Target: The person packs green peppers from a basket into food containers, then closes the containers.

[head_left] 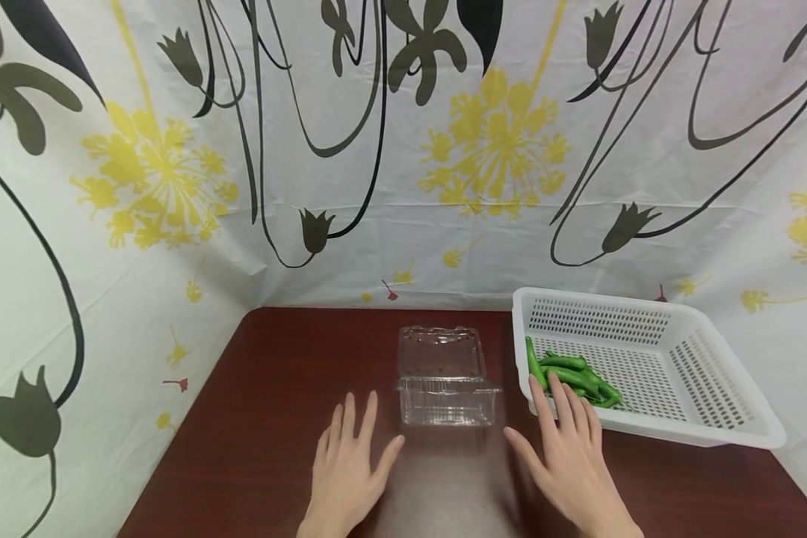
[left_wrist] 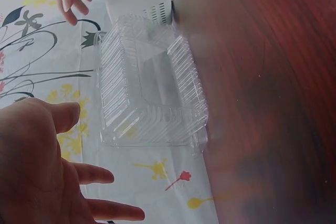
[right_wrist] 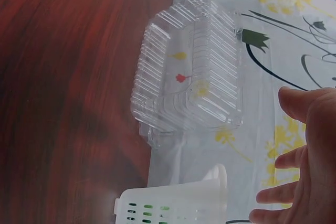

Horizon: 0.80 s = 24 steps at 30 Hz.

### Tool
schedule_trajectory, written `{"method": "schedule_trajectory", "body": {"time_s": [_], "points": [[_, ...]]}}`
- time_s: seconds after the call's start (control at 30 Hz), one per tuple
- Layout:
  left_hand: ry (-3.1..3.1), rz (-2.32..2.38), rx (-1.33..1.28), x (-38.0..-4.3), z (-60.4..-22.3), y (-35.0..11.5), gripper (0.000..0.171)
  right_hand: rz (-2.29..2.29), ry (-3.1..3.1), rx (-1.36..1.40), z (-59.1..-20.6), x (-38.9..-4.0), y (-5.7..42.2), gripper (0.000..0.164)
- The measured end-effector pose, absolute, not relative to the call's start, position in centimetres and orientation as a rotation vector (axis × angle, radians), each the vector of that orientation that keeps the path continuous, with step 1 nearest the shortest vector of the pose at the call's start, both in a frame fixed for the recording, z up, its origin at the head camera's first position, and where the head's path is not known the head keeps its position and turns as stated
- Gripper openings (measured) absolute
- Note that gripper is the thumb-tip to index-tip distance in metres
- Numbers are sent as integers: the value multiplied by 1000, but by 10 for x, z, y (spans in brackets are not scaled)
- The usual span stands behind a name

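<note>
- Nearest you, over the dark red table, your left hand is spread, fingers straight, holding nothing.
- Well apart from it, your right hand is empty too, fingers straight and thumb out to the side. In the head view its fingertips overlap the near left corner of the white basket; you cannot tell from there whether they touch.
- Just past your hands and between them, the clear plastic container sits on the table. Expect it to be very light, slick and springy, liable to skid or dent; hold it gently, low on both side walls, rather than by its thin edge. It is glossy and see-through, with closely ribbed walls, its two halves spread one behind the other.
- Farther right, the white basket should be light but fairly stiff, with its rim the surest hold. Rows of slots pierce its walls and floor.
- Inside it, heaped at the left end, the green peppers are probably light, firm and smooth, apt to roll, or snap if bent; pinch one around its middle. They look shiny, slim and slightly curved; your fingers make counting them hard.
- Behind everything hangs a white printed cloth with yellow blooms.
</note>
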<state>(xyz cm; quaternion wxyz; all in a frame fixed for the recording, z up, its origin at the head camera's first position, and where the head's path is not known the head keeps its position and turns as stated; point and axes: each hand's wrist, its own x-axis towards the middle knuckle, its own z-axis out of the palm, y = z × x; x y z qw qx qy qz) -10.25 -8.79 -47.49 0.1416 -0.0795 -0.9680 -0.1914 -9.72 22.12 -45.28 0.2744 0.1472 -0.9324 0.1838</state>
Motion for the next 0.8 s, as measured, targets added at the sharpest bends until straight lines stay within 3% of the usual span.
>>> {"method": "schedule_trajectory", "body": {"time_s": [0.8], "points": [[-2757,-587,-320,-117,-471,-78,77,506,-2536,421,-448,-116,212,75]]}}
